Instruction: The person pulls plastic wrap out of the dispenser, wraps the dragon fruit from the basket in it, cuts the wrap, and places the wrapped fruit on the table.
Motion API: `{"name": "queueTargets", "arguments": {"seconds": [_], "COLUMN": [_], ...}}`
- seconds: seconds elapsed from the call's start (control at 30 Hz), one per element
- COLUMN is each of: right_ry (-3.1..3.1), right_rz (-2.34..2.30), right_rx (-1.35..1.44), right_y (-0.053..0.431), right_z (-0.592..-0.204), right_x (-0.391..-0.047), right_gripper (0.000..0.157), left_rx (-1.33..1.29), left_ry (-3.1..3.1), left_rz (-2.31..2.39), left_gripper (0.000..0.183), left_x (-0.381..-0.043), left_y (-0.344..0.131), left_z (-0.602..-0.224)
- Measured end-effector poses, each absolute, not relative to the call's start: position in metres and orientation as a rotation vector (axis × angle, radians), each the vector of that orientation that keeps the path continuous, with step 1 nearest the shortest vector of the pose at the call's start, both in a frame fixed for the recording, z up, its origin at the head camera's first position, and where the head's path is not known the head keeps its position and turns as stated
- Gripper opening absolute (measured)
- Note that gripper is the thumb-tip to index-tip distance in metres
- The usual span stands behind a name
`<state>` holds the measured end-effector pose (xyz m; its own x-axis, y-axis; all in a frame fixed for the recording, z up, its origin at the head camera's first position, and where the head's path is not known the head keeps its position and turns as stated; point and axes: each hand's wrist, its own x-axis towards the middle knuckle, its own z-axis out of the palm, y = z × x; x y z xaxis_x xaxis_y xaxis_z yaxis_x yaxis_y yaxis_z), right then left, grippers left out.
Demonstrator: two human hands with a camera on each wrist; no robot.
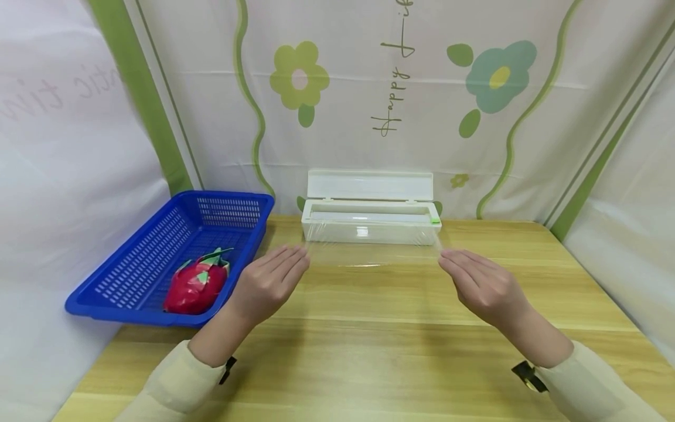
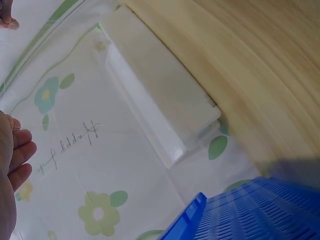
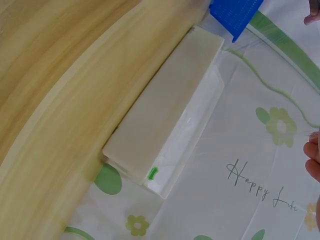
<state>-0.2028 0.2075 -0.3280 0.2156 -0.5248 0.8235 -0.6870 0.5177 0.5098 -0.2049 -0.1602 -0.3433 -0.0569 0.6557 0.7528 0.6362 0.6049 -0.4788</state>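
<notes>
A sheet of clear cling film (image 1: 369, 258) stretches between both hands in the head view, running from the white cling film box (image 1: 369, 185) at the back of the table. Its left corner is pinched by my left hand (image 1: 271, 282), thumb against fingertips. At the opposite corner my right hand (image 1: 482, 287) pinches the film the same way. The box stands with its lid up, and a pale roll (image 1: 374, 217) shows inside. A small green slider (image 3: 153, 173) sits at the box's right end in the right wrist view.
A blue plastic basket (image 1: 169, 318) stands on the left of the wooden table (image 1: 364, 363). Inside it lies a red dragon fruit (image 1: 195, 288) with green tips, just beyond my left wrist. Flower-printed cloth (image 1: 348, 135) hangs behind the table and white cloth along both sides.
</notes>
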Motion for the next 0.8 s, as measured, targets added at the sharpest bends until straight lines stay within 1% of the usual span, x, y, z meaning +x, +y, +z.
{"name": "queueTargets", "arguments": {"seconds": [0.53,0.8], "right_ry": [-1.356,-1.292], "right_rz": [0.162,0.195], "right_rx": [1.066,1.033], "right_y": [0.206,0.204], "right_z": [-0.319,-0.313], "right_x": [-0.187,-0.180], "right_gripper": [0.016,0.016], "left_rx": [-1.093,-1.105], "left_ry": [-1.565,-1.552], "left_rz": [0.027,-0.007], "left_gripper": [0.019,0.019], "left_x": [-0.189,-0.183], "left_y": [-0.163,-0.165], "left_z": [-0.327,-0.318]}}
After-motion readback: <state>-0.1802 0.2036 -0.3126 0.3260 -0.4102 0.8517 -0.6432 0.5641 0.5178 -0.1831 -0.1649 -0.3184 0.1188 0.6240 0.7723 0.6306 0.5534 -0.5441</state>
